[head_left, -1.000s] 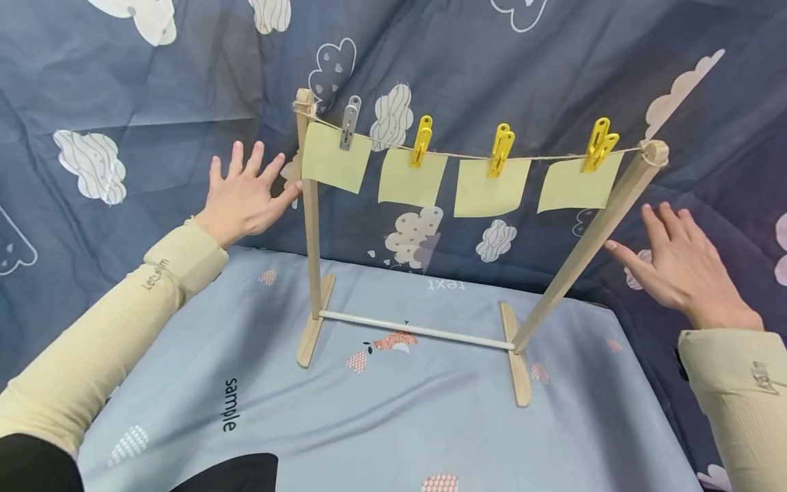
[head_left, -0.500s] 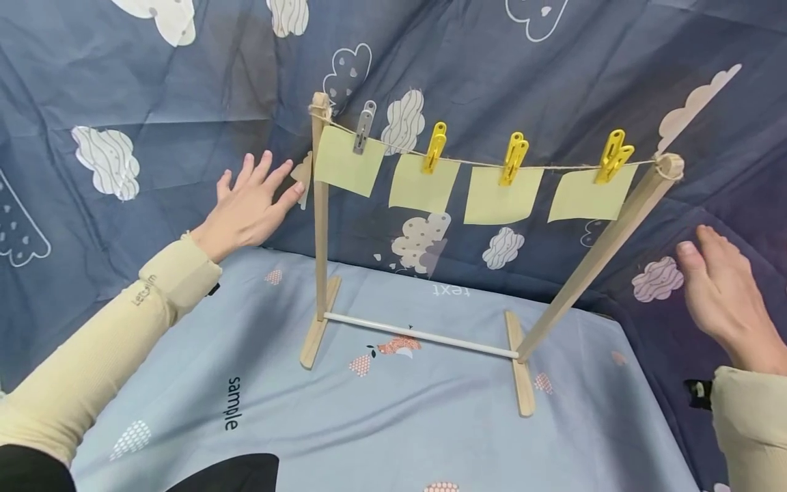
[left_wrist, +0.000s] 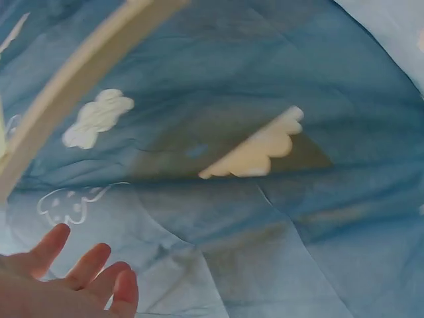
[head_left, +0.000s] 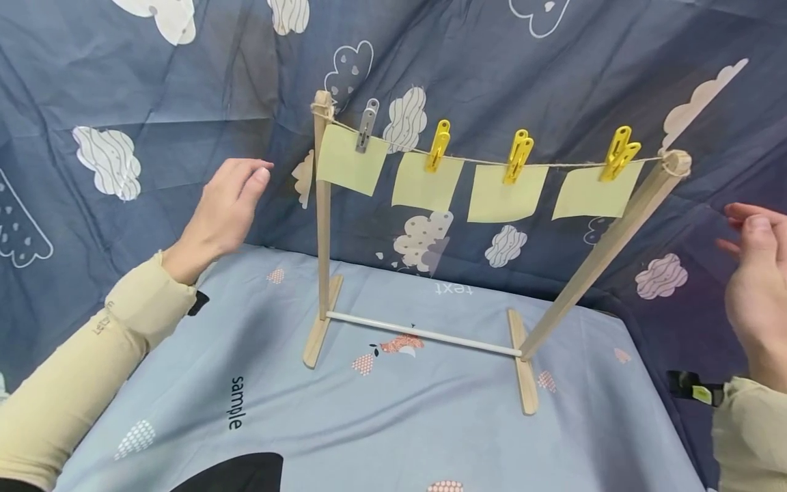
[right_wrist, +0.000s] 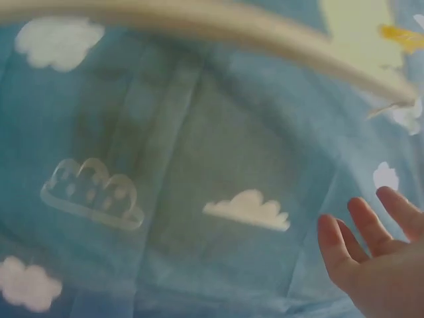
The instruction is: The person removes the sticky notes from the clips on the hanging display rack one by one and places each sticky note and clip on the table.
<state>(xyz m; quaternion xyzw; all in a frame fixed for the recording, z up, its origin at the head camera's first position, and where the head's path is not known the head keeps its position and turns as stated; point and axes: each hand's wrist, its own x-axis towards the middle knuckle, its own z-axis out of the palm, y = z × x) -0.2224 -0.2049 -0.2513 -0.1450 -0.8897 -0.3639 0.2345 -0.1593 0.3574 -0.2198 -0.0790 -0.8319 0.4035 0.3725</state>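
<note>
A wooden frame stands upright, with a left post (head_left: 324, 225), a right post (head_left: 599, 266) and a twine line (head_left: 473, 161) tied between their tops. Along the twine hang several pale yellow paper squares (head_left: 427, 183), held by a grey clothespin (head_left: 367, 126) at the left and yellow clothespins (head_left: 518, 156) on the others. My left hand (head_left: 218, 208) is in the air to the left of the left post, its fingers relaxed and apart from the frame. To the right of the right post, my right hand (head_left: 761, 287) is raised with loosely bent fingers, holding nothing.
A white rod (head_left: 424, 335) joins the frame's wooden feet (head_left: 522, 376) on the light blue cloth (head_left: 369, 437). Behind hangs dark blue cloud-print fabric (head_left: 203, 61). A black shape (head_left: 240, 475) shows at the bottom edge.
Both hands have drawn outward, away from the posts, and their spread fingers have relaxed. The frame and papers shift slightly rightward in view but stay arranged as before.
</note>
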